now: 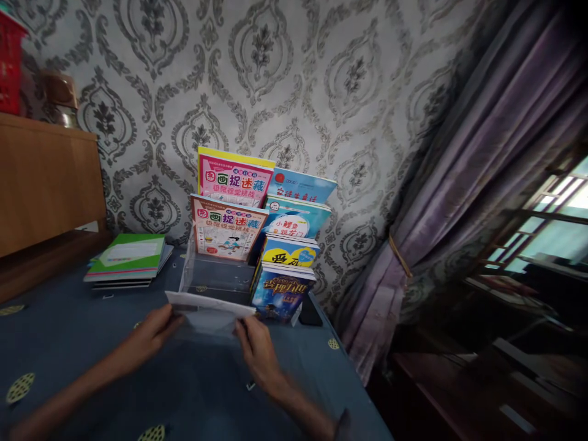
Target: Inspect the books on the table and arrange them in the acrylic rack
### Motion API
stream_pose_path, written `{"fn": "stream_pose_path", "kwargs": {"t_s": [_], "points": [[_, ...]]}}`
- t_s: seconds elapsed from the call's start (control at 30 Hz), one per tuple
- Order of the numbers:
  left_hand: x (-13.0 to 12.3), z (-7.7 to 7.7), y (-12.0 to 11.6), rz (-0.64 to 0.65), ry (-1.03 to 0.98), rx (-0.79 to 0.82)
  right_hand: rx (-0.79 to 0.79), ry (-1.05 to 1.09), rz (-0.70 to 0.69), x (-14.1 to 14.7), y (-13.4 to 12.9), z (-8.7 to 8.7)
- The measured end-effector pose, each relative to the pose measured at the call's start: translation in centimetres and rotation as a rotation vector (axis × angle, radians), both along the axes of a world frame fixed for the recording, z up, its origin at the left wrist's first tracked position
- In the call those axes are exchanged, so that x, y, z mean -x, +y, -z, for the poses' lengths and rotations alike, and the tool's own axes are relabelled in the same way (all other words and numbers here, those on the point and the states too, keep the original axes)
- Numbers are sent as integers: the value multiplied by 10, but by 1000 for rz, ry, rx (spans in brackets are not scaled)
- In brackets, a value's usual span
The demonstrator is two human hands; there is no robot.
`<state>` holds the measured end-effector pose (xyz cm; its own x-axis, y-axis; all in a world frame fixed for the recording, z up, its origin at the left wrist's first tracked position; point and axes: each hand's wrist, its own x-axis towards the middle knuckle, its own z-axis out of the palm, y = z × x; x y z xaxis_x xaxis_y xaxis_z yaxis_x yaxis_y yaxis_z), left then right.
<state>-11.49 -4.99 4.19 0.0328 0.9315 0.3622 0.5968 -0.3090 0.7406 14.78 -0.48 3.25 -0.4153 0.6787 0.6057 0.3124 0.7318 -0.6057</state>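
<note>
So the pale, book-like slab [209,304] is right in front of the transparent plastic rack [225,277], on the wearer's side, with its long axis running left to right, roughly along the rack's front. Left hand [158,327] has its left end in a closed pinch, right hand [258,343] has the right end the same way, fingers curled in on both. Neither hand is really nearer. Can't tell if it's a paperback or just a panel: white upper edge, hazy face, lots of blur.

Textures: the rack's left side holds glossy hidden-picture books [228,231], flat and leaning back; its right side has blue-covered paperbacks [282,297], chunkier with white page edges. Left of the rack there's a flat stack of notebooks [133,251], green on top. Under the rack: dark blue tablecloth [197,392] with yellow spotted leaf shapes.
</note>
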Motion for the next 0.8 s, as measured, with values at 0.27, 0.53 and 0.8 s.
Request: {"fn": "stream_pose_path", "kwargs": {"t_s": [0.27,0.53,0.8], "points": [[12,-146,71,-183,237,-357,-269,-43,161,23,74,-147],[17,-152,119,-258,365,-290,-259,-144,218,38,107,-162],[10,-129,127,-309,413,-230,-237,-222,294,39,107,-168]]}}
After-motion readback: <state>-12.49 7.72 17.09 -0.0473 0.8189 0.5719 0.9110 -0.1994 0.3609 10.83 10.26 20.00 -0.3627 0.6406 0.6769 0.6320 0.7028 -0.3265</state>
